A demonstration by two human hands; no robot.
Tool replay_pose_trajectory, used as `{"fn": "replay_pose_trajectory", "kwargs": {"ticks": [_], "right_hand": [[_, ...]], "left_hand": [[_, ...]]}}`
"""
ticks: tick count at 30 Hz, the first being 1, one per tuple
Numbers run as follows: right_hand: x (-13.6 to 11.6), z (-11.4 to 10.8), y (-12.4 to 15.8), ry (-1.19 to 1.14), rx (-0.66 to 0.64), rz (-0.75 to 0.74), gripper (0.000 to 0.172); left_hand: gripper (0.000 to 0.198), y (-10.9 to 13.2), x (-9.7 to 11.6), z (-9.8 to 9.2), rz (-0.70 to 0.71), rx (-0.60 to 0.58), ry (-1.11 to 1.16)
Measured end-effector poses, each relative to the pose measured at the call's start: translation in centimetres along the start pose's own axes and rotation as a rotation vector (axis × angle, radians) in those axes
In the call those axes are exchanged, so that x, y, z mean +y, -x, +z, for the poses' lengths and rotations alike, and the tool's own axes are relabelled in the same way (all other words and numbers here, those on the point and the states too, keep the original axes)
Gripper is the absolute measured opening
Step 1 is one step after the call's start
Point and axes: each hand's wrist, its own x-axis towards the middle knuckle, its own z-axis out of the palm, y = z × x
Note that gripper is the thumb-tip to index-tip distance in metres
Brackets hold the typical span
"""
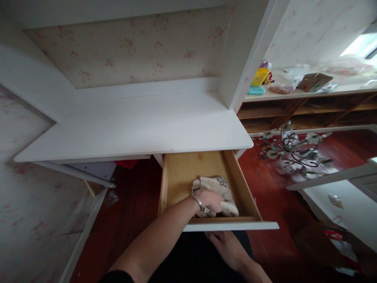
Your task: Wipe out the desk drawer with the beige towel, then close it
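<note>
My left hand (209, 199), with a silver bracelet at the wrist, reaches into the pulled-out wooden drawer (182, 169). Its fingers are closed on a crumpled beige cloth (213, 183) with dark patterning, which lies bunched against the drawer floor near the front right. Just below the white drawer front (232, 226) is my right hand (225, 245), close to my dark clothing. The drawer front partly hides its fingers, so I cannot see whether it grips anything.
The drawer sits under a white desk (147, 125) with a raised back frame. On the red wooden floor at right lies a chandelier (297, 151). Behind it, a low shelf unit (294, 108) carries a yellow container (260, 76) and a cardboard box (315, 81). White furniture (330, 204) stands at far right.
</note>
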Motion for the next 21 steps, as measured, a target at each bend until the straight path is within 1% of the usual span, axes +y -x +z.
{"fn": "replay_pose_trajectory", "kwargs": {"ticks": [3, 8, 10, 13, 15, 19, 21], "right_hand": [[0.0, 0.0, 0.2, 0.03, -0.002, -0.006, 0.045], [0.1, 0.2, 0.2, 0.076, 0.011, -0.015, 0.044], [0.1, 0.3, 0.2, 0.075, 0.005, -0.013, 0.045], [0.1, 0.3, 0.2, 0.064, -0.009, -0.02, 0.045], [0.2, 0.3, 0.1, 0.05, -0.012, -0.031, 0.045], [0.8, 0.5, 0.0, 0.046, -0.024, -0.004, 0.047], [1.1, 0.7, -0.1, 0.04, -0.022, 0.002, 0.048]], "left_hand": [[0.032, 1.0, -1.3, 0.5, 0.01, 0.007, 0.007], [0.017, 3.2, -4.5, 2.1, 0.004, -0.004, 0.035], [0.014, 4.2, -5.8, 2.9, 0.001, -0.005, 0.049], [0.014, 5.6, -7.2, 3.9, -0.062, -0.003, 0.062], [0.013, 6.2, -7.9, 4.4, -0.076, -0.011, 0.075], [0.013, 6.7, -8.3, 4.7, -0.035, -0.047, 0.083], [0.014, 6.7, -8.4, 4.5, -0.077, -0.032, 0.057]]}}
